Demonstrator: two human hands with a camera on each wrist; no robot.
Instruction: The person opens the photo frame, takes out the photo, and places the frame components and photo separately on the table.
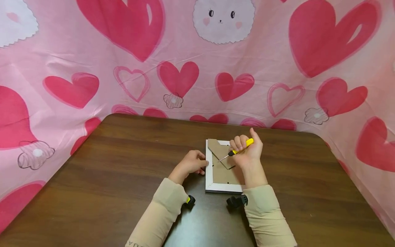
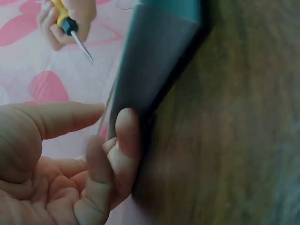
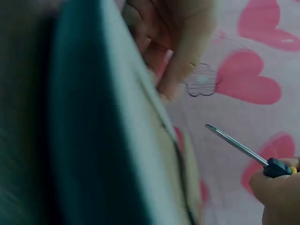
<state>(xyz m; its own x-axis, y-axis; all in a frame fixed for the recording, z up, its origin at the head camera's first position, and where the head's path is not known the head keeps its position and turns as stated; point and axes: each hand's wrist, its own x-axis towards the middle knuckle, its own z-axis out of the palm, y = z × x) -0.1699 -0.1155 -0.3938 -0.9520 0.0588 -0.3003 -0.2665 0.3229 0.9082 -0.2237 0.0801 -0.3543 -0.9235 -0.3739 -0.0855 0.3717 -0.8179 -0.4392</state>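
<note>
A picture frame (image 1: 209, 176) with a white border lies face down on the table, its brown backing board (image 1: 220, 175) facing up. My left hand (image 1: 191, 163) holds the frame's left edge, thumb at the top rim and bent fingers against the side wall. Over the board, my right hand (image 1: 248, 152) grips a yellow and black screwdriver (image 1: 250, 141) in curled fingers. Its metal shaft slants down to the left, and in the right wrist view the screwdriver tip (image 3: 210, 127) stands apart from the backing. Part of the frame's right side is hidden behind the right hand.
A brown stand flap (image 1: 213, 143) lies along the backing's upper left, and small dark tabs line the border. The frame rests on a dark wood table (image 1: 123, 164). A pink heart-patterned cloth (image 1: 191, 48) hangs behind it. Wrist cameras (image 1: 237, 201) sit close to the frame's near edge.
</note>
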